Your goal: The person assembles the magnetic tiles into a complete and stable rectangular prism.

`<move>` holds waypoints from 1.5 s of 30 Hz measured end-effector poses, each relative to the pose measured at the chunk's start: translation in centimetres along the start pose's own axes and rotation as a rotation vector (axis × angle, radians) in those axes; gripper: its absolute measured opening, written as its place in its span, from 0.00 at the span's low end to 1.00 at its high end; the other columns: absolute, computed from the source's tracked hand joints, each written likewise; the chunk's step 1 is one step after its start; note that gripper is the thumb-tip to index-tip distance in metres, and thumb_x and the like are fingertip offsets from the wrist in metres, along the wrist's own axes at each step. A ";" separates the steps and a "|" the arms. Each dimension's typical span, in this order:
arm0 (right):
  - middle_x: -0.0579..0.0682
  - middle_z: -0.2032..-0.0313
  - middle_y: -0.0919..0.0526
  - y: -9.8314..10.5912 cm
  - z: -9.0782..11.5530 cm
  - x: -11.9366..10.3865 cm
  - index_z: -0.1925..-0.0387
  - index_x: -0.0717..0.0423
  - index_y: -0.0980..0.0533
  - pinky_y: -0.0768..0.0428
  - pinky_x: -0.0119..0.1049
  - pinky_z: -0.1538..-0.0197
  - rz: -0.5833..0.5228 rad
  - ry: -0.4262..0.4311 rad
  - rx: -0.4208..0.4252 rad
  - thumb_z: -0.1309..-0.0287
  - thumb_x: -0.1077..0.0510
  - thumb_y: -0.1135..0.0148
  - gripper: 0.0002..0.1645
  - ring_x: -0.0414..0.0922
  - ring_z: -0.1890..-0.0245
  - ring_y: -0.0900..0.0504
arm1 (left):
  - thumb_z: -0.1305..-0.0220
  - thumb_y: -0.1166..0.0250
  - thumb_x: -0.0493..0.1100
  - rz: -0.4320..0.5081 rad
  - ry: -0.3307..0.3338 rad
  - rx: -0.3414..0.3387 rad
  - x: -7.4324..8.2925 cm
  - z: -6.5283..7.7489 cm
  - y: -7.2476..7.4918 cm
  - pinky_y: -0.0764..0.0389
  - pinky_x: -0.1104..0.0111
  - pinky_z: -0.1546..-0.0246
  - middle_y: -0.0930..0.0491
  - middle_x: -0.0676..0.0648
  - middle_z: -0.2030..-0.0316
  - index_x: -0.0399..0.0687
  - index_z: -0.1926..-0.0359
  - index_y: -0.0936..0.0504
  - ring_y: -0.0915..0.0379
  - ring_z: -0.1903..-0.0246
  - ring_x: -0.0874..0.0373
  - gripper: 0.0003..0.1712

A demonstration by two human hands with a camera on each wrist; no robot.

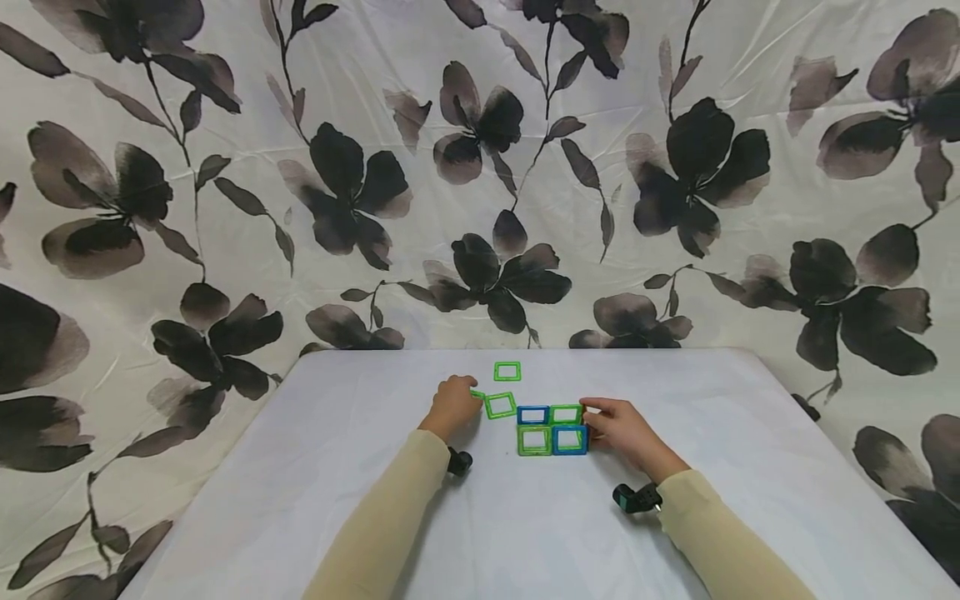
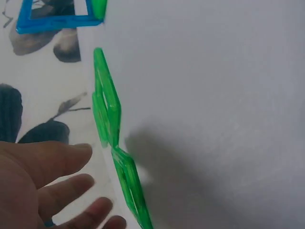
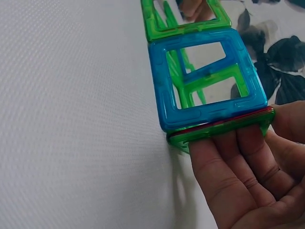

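My right hand (image 1: pixel 621 429) is at the right end of a small block built of blue and green magnetic tiles (image 1: pixel 535 452). In the right wrist view its bent fingers (image 3: pixel 214 176) grip the green end tile (image 3: pixel 224 131), with a red edge showing beside it. A blue square tile (image 3: pixel 162 86) forms the front there. My left hand (image 1: pixel 452 407) is left of the block, beside two green tiles lying corner to corner. The left wrist view shows its fingers (image 2: pixel 66 160) spread, a small gap short of the green tiles (image 2: pixel 115 114).
Another green tile (image 1: pixel 507 380) lies farther back on the white-covered table (image 1: pixel 360 400). Behind the table's far edge hangs a floral cloth (image 1: pixel 555 217). A black wrist device (image 1: pixel 636 498) is on the right arm, and another (image 1: pixel 459 462) is on the left.
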State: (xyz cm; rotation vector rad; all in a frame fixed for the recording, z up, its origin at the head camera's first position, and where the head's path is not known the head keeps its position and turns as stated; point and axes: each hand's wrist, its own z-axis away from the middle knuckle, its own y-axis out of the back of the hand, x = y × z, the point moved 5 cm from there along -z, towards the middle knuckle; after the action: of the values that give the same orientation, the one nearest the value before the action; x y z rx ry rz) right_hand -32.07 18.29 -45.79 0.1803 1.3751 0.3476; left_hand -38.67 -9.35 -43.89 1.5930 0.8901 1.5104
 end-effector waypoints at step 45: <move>0.60 0.47 0.22 0.0 0.1 0.0 0.32 0.55 0.34 0.16 0.40 0.56 0.017 -0.001 0.006 0.30 0.57 0.49 0.27 0.46 0.57 0.19 | 0.54 0.27 0.50 -0.103 0.065 -0.033 -1.0 -0.5 0.1 0.26 0.54 0.51 0.29 0.39 0.57 0.35 0.52 0.22 0.35 0.55 0.46 0.31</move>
State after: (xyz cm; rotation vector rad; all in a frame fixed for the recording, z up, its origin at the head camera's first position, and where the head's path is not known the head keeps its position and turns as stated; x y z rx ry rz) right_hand -31.99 18.31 -45.78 0.1978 1.3740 0.3576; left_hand -39.22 -10.25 -44.29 1.4592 0.9639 1.5037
